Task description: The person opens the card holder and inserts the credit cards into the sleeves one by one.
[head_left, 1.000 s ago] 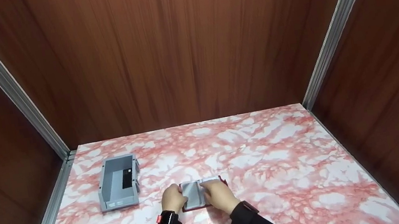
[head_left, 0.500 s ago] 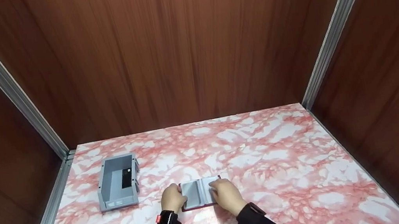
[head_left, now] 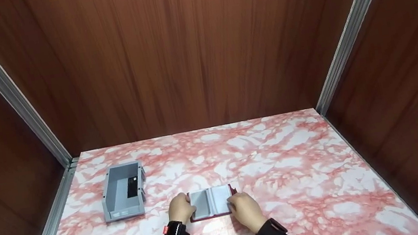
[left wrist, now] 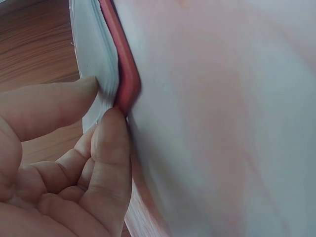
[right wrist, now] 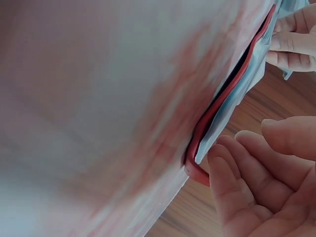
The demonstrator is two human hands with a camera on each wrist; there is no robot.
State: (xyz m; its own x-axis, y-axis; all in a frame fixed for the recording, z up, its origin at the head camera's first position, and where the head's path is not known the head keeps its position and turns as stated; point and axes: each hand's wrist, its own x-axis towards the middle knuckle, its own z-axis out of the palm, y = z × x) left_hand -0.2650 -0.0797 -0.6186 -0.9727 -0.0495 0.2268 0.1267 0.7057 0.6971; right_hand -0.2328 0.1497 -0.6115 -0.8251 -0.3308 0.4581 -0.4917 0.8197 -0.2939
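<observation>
A small card holder point(head_left: 221, 199) with a red cover and clear plastic sleeves lies spread on the table, its spine between two pale page stacks. My left hand point(head_left: 180, 208) pinches its left edge; in the left wrist view the thumb point(left wrist: 74, 98) lies on the sleeves and a forefinger meets the red cover point(left wrist: 129, 81). My right hand point(head_left: 246, 211) is at the right edge. In the right wrist view its thumb point(right wrist: 291, 138) stands apart from the loosely bent fingers point(right wrist: 227, 182), which touch or nearly touch the corner of the red cover point(right wrist: 197, 174).
A grey plastic bin point(head_left: 112, 204) with a black label inside stands on the left of the red-and-white marbled table point(head_left: 291, 171). Brown wood-grain panels point(head_left: 199, 52) with metal corner rails point(head_left: 357, 25) enclose the table at the back and sides.
My right hand has moved right, from the middle of the card holder to its right edge, uncovering the right-hand pages. My left hand has stayed on the left edge.
</observation>
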